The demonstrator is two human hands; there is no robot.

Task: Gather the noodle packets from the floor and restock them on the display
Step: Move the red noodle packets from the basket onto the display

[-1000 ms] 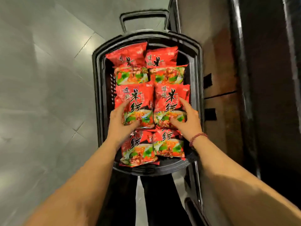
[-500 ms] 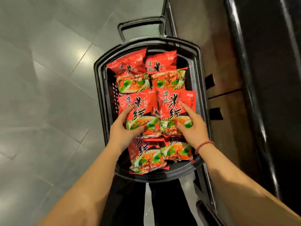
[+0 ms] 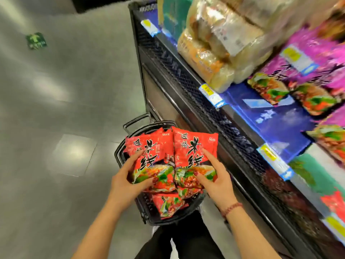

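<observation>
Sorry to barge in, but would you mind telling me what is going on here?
A person is restocking noodles. The left hand grips one red noodle packet and the right hand grips a second packet, side by side just above the black basket on the floor. More red packets lie in the basket. The display shelf stands to the right, and neither held packet is on it yet.

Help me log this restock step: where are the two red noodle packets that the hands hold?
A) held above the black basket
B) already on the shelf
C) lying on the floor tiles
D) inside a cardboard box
A: the left hand and right hand grip the red noodle packets above the black basket, not yet on the shelf.
</observation>
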